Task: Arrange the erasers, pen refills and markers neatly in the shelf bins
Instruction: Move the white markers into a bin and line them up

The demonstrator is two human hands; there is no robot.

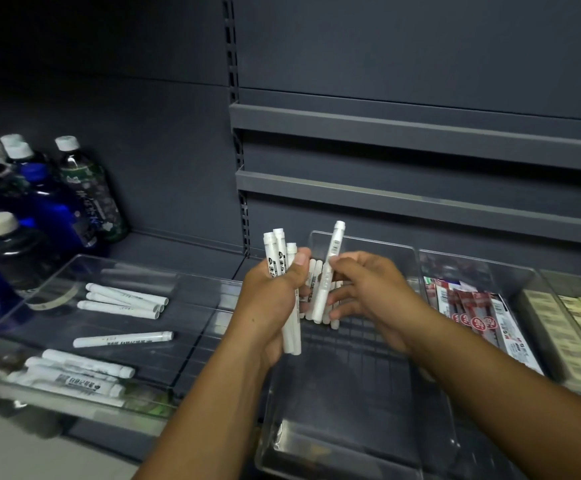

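We record a dark grey shelf unit [420,64] filling the view. A clear centre bin [351,427] sits at 6 o'clock. A second clear bin [192,306] at 9 o'clock holds loose markers [122,299] lying flat. Bottles [84,188] stand at 10 o'clock. At centre, the left hand [271,296] is curled round an upright marker bundle [282,251]. The right hand [368,289] pinches a single marker [330,265] just beside it, above the centre bin. Pen refills [472,313] and erasers [559,327] lie in bins at 3 o'clock.
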